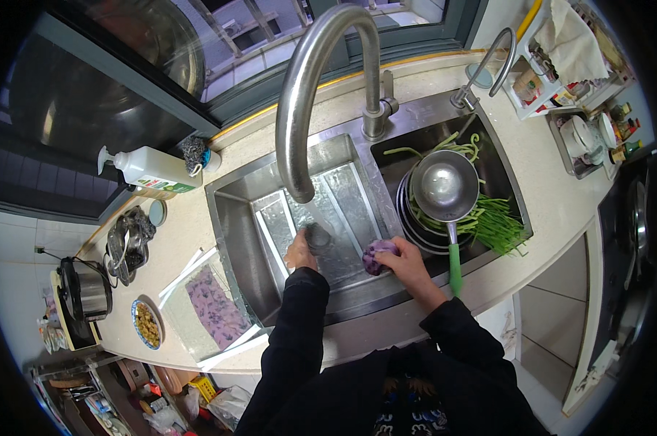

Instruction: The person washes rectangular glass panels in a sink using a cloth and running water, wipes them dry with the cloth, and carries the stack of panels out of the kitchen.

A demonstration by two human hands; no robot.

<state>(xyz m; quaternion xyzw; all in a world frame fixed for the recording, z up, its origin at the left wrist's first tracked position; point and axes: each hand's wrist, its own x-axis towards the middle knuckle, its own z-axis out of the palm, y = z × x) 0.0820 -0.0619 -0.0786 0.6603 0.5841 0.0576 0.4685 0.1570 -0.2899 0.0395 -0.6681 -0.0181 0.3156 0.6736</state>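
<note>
Water runs from the steel faucet into the left sink basin. In that basin lies a clear panel with white edge strips, wet on top. My left hand is over the panel near the stream; its fingers are partly hidden, so whether it grips the panel cannot be told. My right hand holds a crumpled purple cloth above the basin's right side. A second panel with white strips rests on the counter at the left, with a purple patterned cloth on it.
The right basin holds stacked bowls, green beans, green stalks and a metal ladle with a green handle. A white pump bottle, a bowl of food and a cooker stand left. A small tap rises at right.
</note>
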